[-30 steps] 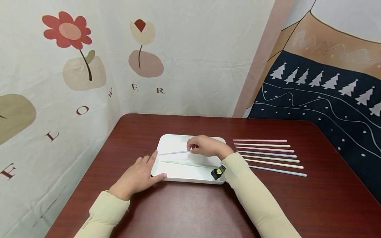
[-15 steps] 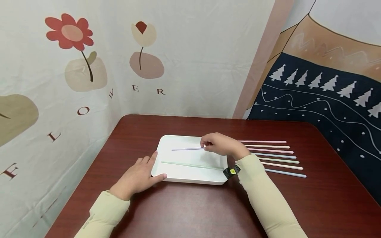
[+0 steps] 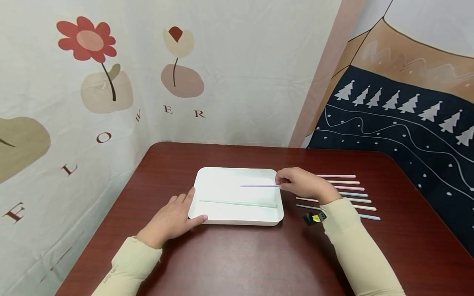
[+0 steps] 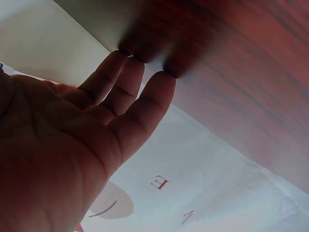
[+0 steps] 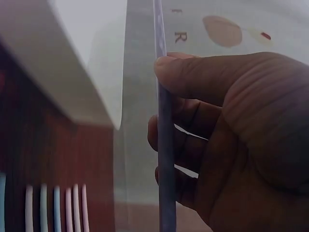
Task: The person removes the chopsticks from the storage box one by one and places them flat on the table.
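A pale purple chopstick (image 3: 259, 186) is held over the right part of a white tray (image 3: 218, 176) by my right hand (image 3: 304, 183). The right wrist view shows the thumb and fingers of that hand (image 5: 251, 111) pinching the chopstick (image 5: 167, 193); its near end runs out of the frame. One light green chopstick (image 3: 238, 203) lies lengthwise in the tray. At the tray's left end my left hand (image 3: 171, 217) rests, its thumb at the front left corner and its fingers along the side. The left wrist view shows this hand's (image 4: 72, 130) extended fingers.
Right of the tray, several pink, cream, blue and green chopsticks (image 3: 364, 195) lie in a row on the dark red table (image 3: 237, 255), partly hidden by my right hand and sleeve. Printed cloth (image 3: 240, 82) hangs behind the table.
My right hand has moved right with the purple chopstick, from the tray's middle to its right edge. My left hand has stayed where it was.
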The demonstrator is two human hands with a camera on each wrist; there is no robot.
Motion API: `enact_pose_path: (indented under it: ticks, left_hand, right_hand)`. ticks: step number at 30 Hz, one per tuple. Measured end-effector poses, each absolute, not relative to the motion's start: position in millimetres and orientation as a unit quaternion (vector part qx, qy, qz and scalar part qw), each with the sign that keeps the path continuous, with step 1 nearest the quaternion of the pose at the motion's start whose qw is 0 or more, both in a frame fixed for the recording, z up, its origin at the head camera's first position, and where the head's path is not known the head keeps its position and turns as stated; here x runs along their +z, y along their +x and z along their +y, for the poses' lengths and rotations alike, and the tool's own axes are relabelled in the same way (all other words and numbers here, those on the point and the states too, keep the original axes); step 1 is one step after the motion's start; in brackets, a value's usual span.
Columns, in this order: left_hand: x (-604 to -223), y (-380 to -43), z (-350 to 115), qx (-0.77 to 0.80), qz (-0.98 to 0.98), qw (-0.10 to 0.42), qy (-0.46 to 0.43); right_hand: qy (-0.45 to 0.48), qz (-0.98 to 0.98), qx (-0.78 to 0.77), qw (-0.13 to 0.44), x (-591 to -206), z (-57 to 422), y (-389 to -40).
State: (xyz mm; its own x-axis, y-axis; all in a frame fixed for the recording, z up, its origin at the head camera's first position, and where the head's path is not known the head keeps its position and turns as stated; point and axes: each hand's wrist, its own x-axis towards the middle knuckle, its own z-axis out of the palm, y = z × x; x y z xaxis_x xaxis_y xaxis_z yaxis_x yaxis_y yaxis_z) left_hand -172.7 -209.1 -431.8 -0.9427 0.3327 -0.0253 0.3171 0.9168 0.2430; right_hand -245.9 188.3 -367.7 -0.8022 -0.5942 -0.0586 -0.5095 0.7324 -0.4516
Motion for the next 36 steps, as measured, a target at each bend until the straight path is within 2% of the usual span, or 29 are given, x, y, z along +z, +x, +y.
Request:
enact_pose_path:
  ticks: [9, 22, 36]
  left_hand:
    - [-432.0, -171.9, -209.0, 0.124, 0.978, 0.036, 0.165]
    - [-433.1, -172.9, -210.6, 0.123, 0.978, 0.043, 0.164]
    - [-432.3, -172.6, -210.2, 0.134, 0.976, 0.036, 0.17]
  right_hand:
    - [-0.293, 0.93, -0.207, 0.082, -372.2, 239.2, -229.9]
    - [-0.258, 0.935, -0.215, 0.112, -391.3, 307.2, -192.0]
    - [-0.24, 0.939, -0.207, 0.131, -408.4, 335.0, -169.9]
